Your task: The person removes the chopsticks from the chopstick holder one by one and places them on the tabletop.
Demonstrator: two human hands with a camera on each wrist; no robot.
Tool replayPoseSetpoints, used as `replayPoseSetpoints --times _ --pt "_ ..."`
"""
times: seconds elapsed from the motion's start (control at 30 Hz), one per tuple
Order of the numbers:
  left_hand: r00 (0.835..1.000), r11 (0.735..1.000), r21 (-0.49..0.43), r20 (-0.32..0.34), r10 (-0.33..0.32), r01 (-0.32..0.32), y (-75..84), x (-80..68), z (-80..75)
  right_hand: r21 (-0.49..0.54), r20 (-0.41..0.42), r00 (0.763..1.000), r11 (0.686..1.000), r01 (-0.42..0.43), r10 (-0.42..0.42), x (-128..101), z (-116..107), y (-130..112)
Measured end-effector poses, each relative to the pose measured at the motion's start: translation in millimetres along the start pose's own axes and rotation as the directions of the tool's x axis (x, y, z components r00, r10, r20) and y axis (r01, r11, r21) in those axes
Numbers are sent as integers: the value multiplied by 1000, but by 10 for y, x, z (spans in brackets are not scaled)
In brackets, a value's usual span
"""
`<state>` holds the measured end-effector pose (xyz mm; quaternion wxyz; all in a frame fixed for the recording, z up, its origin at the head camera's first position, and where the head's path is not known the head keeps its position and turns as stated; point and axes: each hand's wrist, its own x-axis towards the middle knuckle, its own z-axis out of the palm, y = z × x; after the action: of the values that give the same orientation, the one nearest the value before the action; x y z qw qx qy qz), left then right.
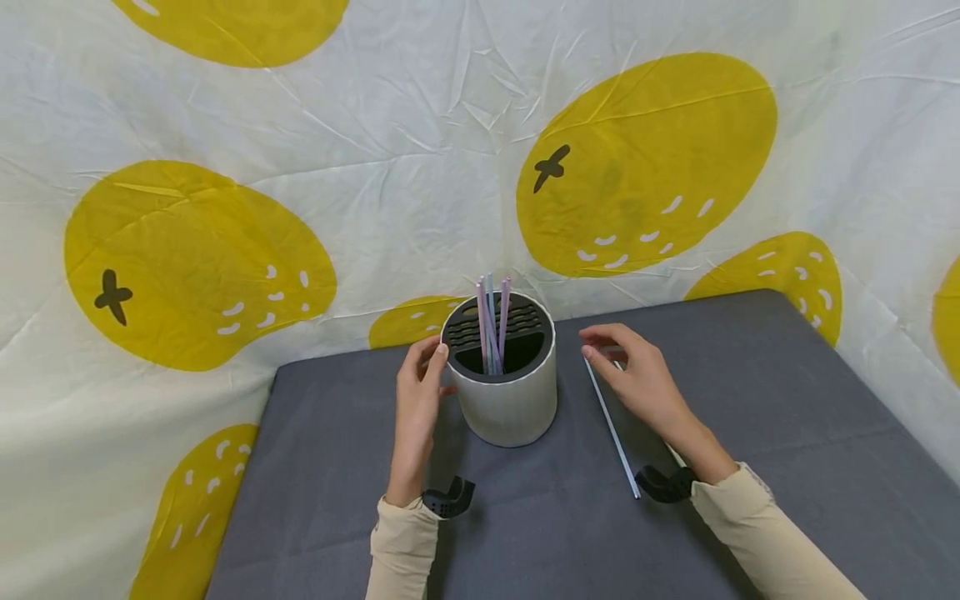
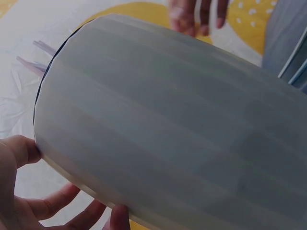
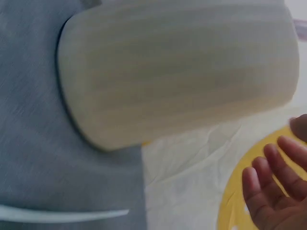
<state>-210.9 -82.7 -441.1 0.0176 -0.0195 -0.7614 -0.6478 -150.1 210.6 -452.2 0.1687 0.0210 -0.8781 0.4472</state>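
Observation:
A round, pale ribbed holder (image 1: 510,412) with a black slotted top (image 1: 536,321) stands upright on the table. Several thin pink and blue straws (image 1: 503,321) rise from its large front compartment. My left hand (image 1: 420,396) touches the holder's left side near the rim, thumb toward the front, fingers lying along the wall (image 2: 144,120). To the right of the holder, apart from it, my right hand (image 1: 637,379) hovers with loosely bent fingers (image 3: 283,177) and nothing between them. Below it lies a light blue straw (image 1: 613,433); a paler straw (image 1: 675,454) is mostly hidden by the forearm.
Dark grey cloth covers the table (image 1: 330,467). Behind it hangs a white curtain (image 1: 405,108) with large yellow fruit shapes, close to the table's back edge. Each wrist wears a black band (image 1: 448,498).

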Motion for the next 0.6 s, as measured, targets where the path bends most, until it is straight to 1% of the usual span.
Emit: replayPoseSetpoints --times 0.1,0.2,0.33,0.6 --pt "1000 1000 0 2 3 -3 -1 0 3 68 -2 998 996 60 -60 31 16 -117" --pt "1000 1000 2 1 4 -4 -2 0 4 97 -21 989 984 146 -145 77 42 -231" --pt "1000 1000 6 -3 2 -2 -4 -2 -1 91 -25 972 967 237 -235 148 102 -376" --pt "1000 1000 6 -5 -3 3 -3 5 1 47 3 941 940 338 -338 276 278 -587"
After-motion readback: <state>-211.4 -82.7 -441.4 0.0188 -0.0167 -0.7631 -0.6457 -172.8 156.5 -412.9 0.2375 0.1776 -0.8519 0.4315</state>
